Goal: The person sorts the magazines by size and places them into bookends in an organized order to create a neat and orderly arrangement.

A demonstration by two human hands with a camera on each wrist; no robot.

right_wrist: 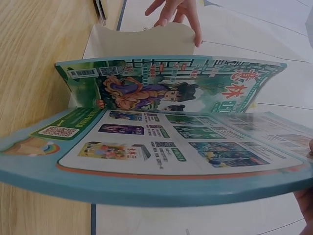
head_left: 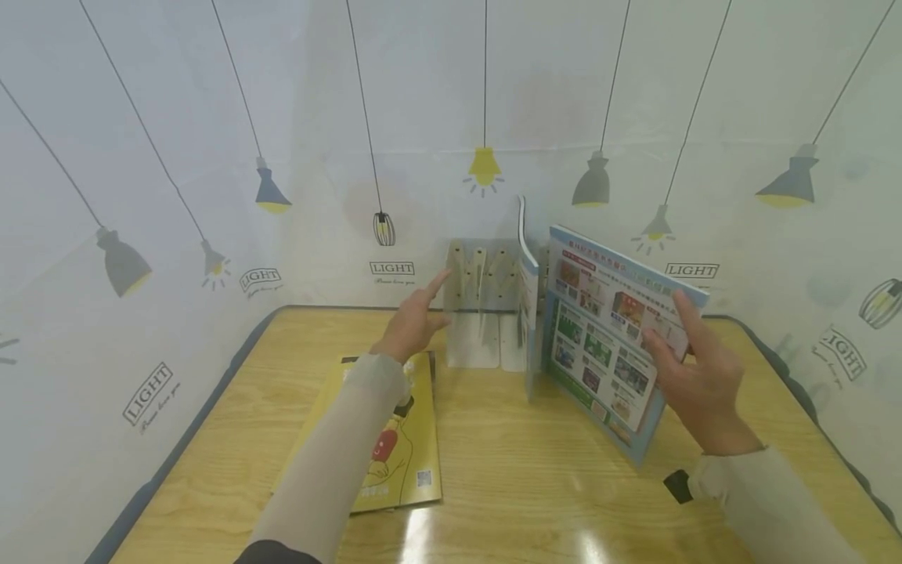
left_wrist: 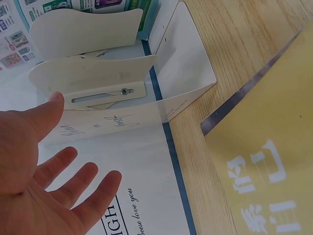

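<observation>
A green "意林" magazine (right_wrist: 161,84) stands between our spread left hand (head_left: 411,323) and the blue magazine (head_left: 604,341) our right hand (head_left: 705,384) grips, "LIGHT" lettering (head_left: 391,268) behind.

Head camera looks forward, down over table (head_left: 493,454); wrist cameras close, sharing white rack (head_left: 470,348).

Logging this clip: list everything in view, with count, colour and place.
Table: one, yellowish wood, foreground.
Rack: one, whitish, toward the table's back.
Blue magazine: one, pale blue, tilted, held right of the rack.
Green magazine: one, green, upright at the rack.
Yellow magazine: at least one, yellow, flat on the table's left.
Wall covering: apparently one, white, behind and at both sides.
Printed lamps: several, grey, yellow and black, on the covering.
Sleeves: two, pale beige, both arms.
Dark items: two, black, one at each sleeve, unclear what.
Left grip: one, bare, fingers spread beside the rack.
Right grip: one, bare, holding the blue magazine.
</observation>
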